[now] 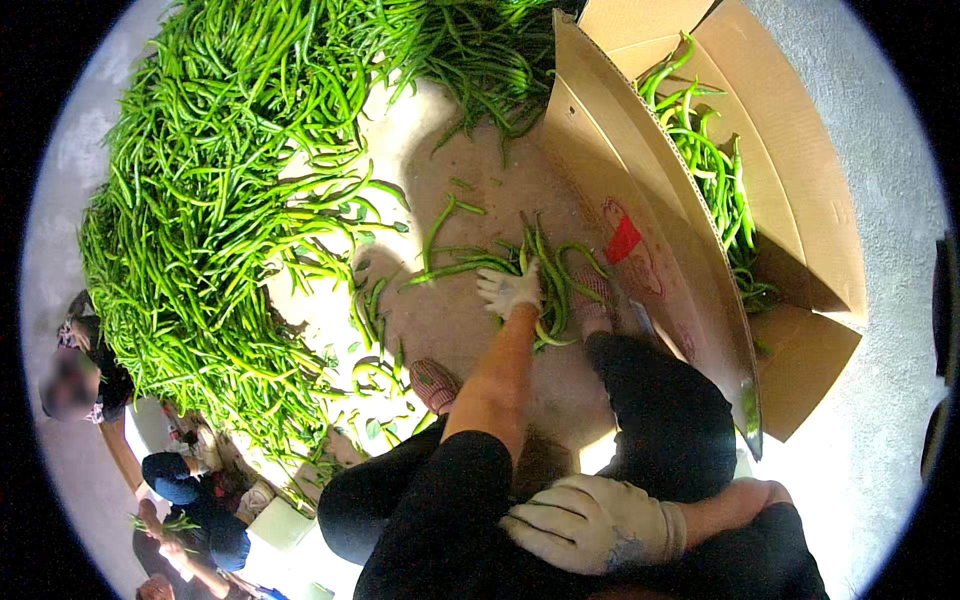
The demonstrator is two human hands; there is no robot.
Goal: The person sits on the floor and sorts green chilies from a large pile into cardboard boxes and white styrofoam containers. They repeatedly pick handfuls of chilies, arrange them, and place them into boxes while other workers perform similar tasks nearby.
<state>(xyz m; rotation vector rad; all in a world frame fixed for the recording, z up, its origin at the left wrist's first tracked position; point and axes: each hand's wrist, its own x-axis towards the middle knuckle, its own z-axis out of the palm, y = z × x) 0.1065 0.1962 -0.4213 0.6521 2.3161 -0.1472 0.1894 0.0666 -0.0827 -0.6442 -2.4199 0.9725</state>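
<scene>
My left hand (512, 289), in a whitish work glove, reaches down to the floor between my feet. Its fingers are spread, with the thumb side against a small bunch of long green chili peppers (553, 289); no pepper is clearly gripped. My right hand (596, 525), also gloved, rests across my lap with its fingers loosely extended, holding nothing visible. Right of my legs stands an open cardboard box (637, 172) with long green peppers (709, 161) inside. A big heap of the same peppers (217, 187) spreads over the floor ahead and to the left.
Stray peppers (435, 232) and leaves lie between heap and feet. My shoes (433, 384) flank the floor area. At the lower left are other people, one person's hands (161, 536) holding peppers, and a white box (279, 529). A box flap (806, 375) juts toward me.
</scene>
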